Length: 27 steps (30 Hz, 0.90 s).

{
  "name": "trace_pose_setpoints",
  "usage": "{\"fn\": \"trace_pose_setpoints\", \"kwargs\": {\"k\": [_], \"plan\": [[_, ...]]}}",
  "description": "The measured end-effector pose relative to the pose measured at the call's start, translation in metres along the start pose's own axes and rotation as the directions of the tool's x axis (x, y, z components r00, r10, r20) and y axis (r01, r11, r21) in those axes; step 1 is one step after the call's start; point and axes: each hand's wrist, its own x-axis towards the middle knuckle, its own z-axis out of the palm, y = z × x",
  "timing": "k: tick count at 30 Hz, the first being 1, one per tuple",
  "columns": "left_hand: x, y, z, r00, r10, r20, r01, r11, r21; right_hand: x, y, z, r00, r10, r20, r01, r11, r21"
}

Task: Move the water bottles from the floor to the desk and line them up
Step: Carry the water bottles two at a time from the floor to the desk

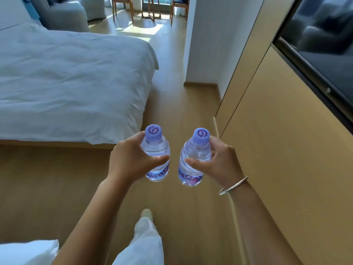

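I hold two small clear water bottles with purple caps upright in front of me, above the wooden floor. My left hand is wrapped around the left bottle. My right hand, with a silver bangle on the wrist, grips the right bottle. The bottles are side by side and a small gap separates them. No desk is in view.
A bed with white bedding fills the left. A tan wall panel with a dark screen runs along the right. The wooden floor aisle leads ahead to chairs and a grey armchair.
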Motion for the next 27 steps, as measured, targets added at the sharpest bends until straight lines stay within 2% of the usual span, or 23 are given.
{"fn": "trace_pose_setpoints", "kwargs": {"k": [16, 20, 27], "plan": [[0.316, -0.026, -0.033, 0.998, 0.019, 0.052, -0.019, 1.000, -0.002, 0.293, -0.022, 0.084, 0.997, 0.003, -0.072, -0.002, 1.000, 0.019], [0.373, -0.032, -0.028, 0.998, -0.009, 0.069, 0.010, 1.000, -0.006, 0.348, -0.017, 0.096, 0.999, 0.001, -0.048, 0.000, 1.000, 0.025], [0.490, -0.028, 0.003, 0.996, 0.021, 0.083, -0.023, 1.000, 0.019, 0.462, 0.013, 0.107, 0.999, -0.023, -0.027, 0.024, 1.000, 0.016]]}}
